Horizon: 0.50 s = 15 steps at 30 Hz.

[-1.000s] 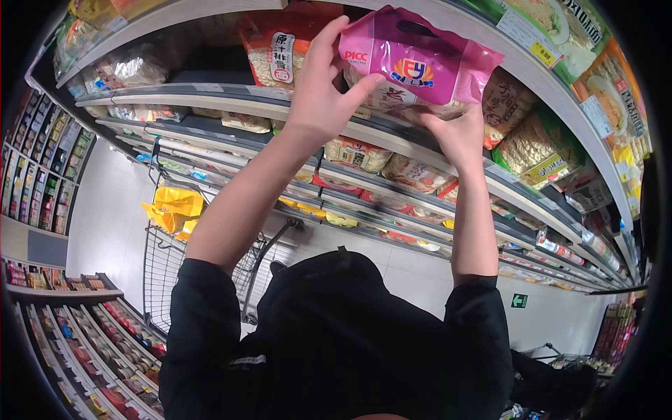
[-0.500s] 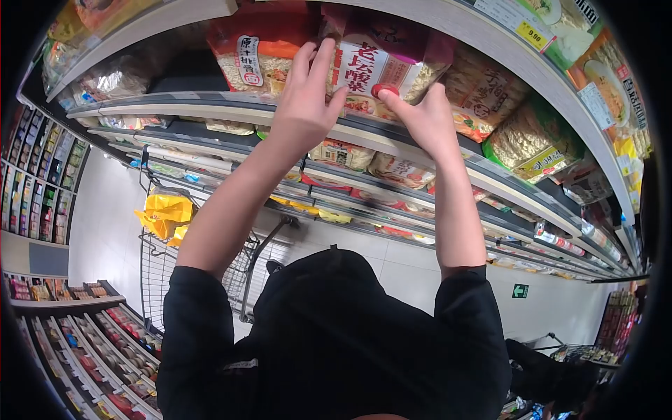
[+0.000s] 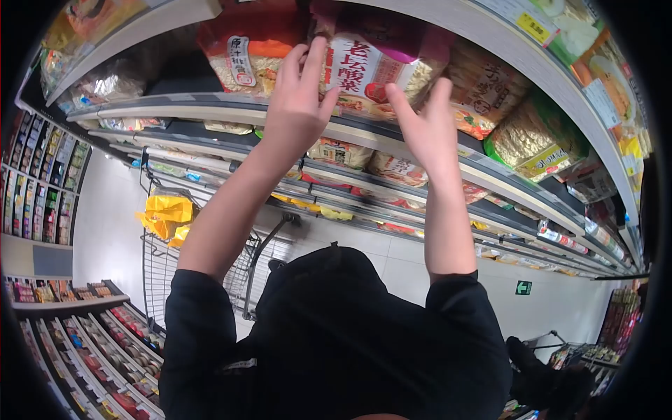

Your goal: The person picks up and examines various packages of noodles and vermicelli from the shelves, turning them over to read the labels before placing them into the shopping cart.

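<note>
A purple-topped noodle pack (image 3: 362, 66) with a white label and red print stands upright on the shelf between my hands. My left hand (image 3: 299, 94) is open along its left edge, fingers stretched upward and overlapping the gap beside a red noodle pack (image 3: 241, 59). At the lower right of the purple-topped pack, my right hand (image 3: 425, 122) is open, thumb and fingers spread apart. The thumb tip lies close over the pack's front. To the right are a brownish noodle pack (image 3: 486, 91) and a green-edged noodle pack (image 3: 535, 143).
A shelf board (image 3: 507, 24) with price tags runs above the packs. Lower shelves hold more packets. A wire shopping cart (image 3: 157, 266) with a yellow bag (image 3: 168, 215) stands to my left. Another person in dark clothing (image 3: 553, 385) is at the lower right.
My right thumb has come away from the red spot on the pack's front, and the right fingers show more openly. My left hand stays at the pack's left edge.
</note>
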Each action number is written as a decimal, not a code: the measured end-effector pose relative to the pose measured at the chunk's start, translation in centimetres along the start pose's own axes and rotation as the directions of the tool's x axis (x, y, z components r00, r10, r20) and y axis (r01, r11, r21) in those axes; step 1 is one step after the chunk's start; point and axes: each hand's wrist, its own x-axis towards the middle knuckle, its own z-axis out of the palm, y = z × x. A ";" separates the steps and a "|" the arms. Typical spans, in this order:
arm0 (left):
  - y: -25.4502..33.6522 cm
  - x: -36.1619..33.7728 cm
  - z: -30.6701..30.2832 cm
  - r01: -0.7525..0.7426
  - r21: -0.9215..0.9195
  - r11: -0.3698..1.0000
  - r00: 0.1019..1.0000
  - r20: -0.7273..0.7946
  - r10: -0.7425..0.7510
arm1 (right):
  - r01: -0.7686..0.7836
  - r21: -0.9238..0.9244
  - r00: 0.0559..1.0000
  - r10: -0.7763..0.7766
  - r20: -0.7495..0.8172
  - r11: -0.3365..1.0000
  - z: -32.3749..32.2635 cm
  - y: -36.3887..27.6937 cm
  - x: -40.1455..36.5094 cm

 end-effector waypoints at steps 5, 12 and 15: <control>-0.8 -0.5 0.0 0.001 0.035 0.999 1.000 0.014 -0.002 | 0.086 0.061 0.987 -0.077 -0.142 0.994 2.5 1.4 0.0; -0.8 -0.8 -0.3 0.089 0.023 0.996 0.994 0.065 -0.091 | 0.016 -0.194 0.999 -0.025 -0.044 0.981 1.6 0.4 1.7; -0.9 -1.0 -0.8 0.115 -0.024 0.993 0.988 0.108 -0.112 | 0.031 -0.055 0.999 -0.032 -0.030 0.998 1.0 0.8 1.2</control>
